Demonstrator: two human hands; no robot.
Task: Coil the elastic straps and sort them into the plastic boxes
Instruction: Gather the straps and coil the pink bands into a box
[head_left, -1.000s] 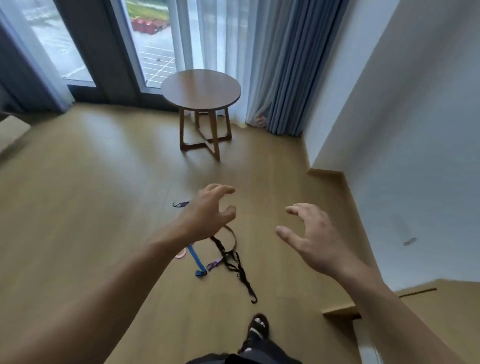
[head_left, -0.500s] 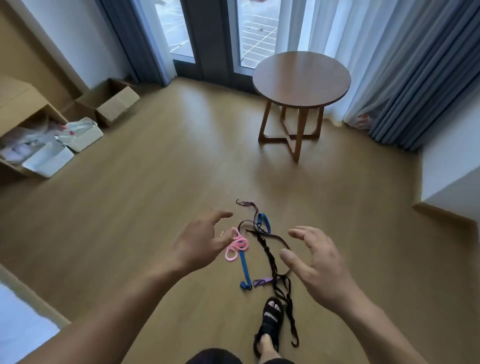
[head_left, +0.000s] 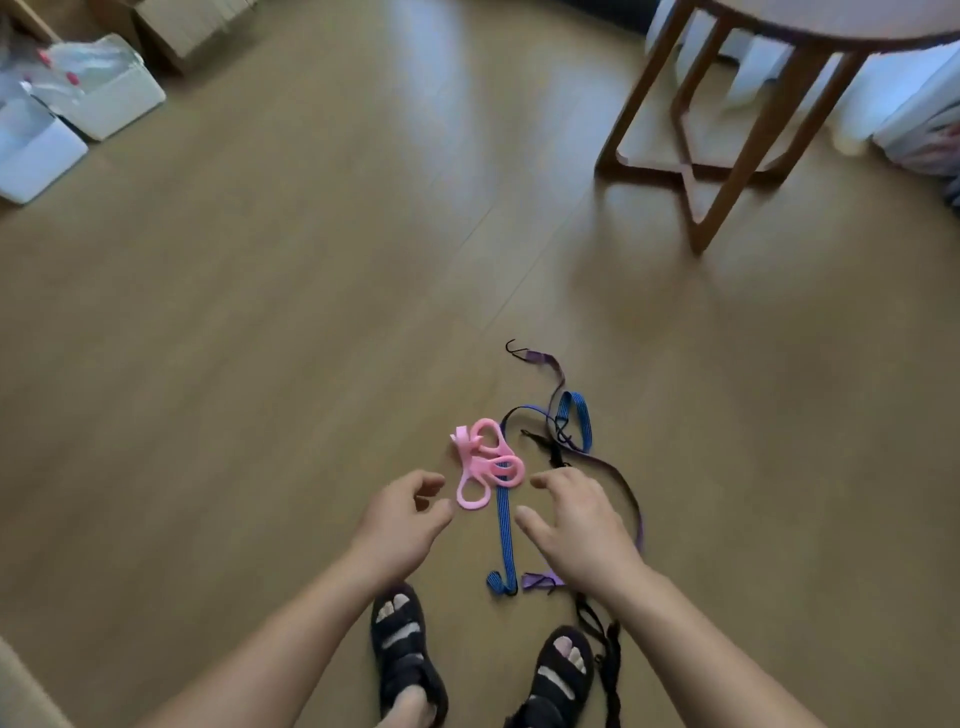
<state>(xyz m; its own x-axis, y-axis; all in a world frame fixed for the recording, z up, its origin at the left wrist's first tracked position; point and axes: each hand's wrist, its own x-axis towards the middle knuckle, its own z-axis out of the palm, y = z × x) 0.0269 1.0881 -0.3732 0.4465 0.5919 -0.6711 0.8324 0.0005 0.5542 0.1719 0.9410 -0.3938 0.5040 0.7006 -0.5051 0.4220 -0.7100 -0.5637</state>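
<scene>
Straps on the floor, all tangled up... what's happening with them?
A person stands over a tangle of elastic straps on the wooden floor. Their left hand hovers beside the pink looped rubber strap, and their right hand hovers over the blue hooked strap and the dark purple strap. Neither hand holds anything. Nothing is coiled yet, and the white plastic boxes sit far off to the left.

Bare floor (head_left: 311, 322) extends from the straps (head_left: 503, 525) leftward to the boxes (head_left: 104, 98) at far left. Table legs (head_left: 750, 171) stand at far right, well apart from the straps. Feet (head_left: 405, 644) bound the near side, one black strap (head_left: 610, 670) end lying just beside the right foot.
</scene>
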